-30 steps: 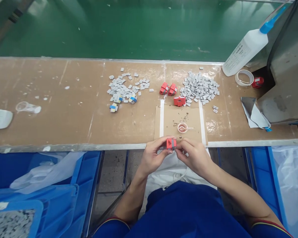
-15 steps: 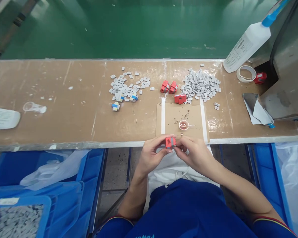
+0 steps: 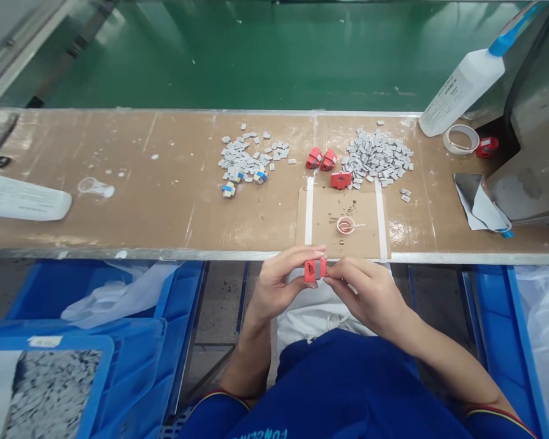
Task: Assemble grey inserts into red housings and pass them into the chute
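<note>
Both hands meet just below the near edge of the brown workbench [image 3: 165, 201]. My left hand [image 3: 279, 283] and my right hand [image 3: 368, 292] pinch one small red block with a grey piece on it [image 3: 315, 269] between their fingertips. A little beyond it on a cardboard pad [image 3: 343, 210] stands a tiny round cup with a stick in it [image 3: 346, 225]. Three more red blocks [image 3: 328, 164] lie farther back between two heaps of small grey pieces, the left heap [image 3: 247, 158] and the right heap [image 3: 379, 157].
A white squeeze bottle with a blue cap [image 3: 462, 88] leans at the back right beside a tape roll [image 3: 460, 139] and a grey metal machine [image 3: 535, 152]. Blue bins [image 3: 119, 341] sit under the bench; one at lower left holds several grey pieces. A white object [image 3: 22, 198] lies far left.
Both hands keep the same pinch on the red block. The view has shifted, so the bench and everything on it sit farther right in the picture.
</note>
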Motion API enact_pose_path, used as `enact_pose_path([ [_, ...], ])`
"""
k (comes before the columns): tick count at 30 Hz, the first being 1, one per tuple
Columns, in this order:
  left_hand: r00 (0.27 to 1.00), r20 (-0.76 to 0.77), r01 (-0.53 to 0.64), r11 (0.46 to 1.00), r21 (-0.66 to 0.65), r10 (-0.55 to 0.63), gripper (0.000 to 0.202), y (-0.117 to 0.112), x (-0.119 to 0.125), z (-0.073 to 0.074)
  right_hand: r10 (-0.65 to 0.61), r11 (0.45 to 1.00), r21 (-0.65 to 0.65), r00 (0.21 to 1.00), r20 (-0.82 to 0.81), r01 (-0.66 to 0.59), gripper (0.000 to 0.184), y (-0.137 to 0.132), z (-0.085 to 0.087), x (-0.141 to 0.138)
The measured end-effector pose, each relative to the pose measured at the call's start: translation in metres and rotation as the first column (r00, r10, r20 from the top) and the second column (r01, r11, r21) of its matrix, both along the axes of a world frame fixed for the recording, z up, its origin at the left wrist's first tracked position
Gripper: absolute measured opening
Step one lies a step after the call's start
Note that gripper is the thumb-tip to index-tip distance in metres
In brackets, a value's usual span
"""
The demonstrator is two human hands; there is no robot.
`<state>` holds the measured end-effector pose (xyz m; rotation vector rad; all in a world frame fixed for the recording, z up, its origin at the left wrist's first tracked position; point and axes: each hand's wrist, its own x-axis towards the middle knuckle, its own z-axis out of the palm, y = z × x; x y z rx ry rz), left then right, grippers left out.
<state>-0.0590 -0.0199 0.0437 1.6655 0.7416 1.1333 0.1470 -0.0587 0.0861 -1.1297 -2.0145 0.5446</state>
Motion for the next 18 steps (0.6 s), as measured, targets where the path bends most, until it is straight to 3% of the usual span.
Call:
enact_pose_path([
  [6, 1.0, 0.021, 0.011, 1.0, 0.013, -0.011, 0.041, -0.006, 0.005, 0.003, -0.032, 0.999, 0.002, 0.995, -0.094, 0.032, 0.019, -0.008, -0.006, -0.003],
  [11, 0.998, 0.058, -0.016, 0.998, -0.058, 0.019, 0.037, -0.012, 0.007, 0.001, -0.052, 0.998, 0.023, 0.99, -0.132, 0.056, 0.021, -0.01, -0.013, -0.01],
  [18, 0.988, 0.157, 0.029, 0.985, -0.168, -0.003, 0.038, -0.018, 0.009, 0.001, -0.016, 1.0, -0.009, 0.999, -0.042, 0.016, 0.015, -0.017, -0.003, -0.004],
])
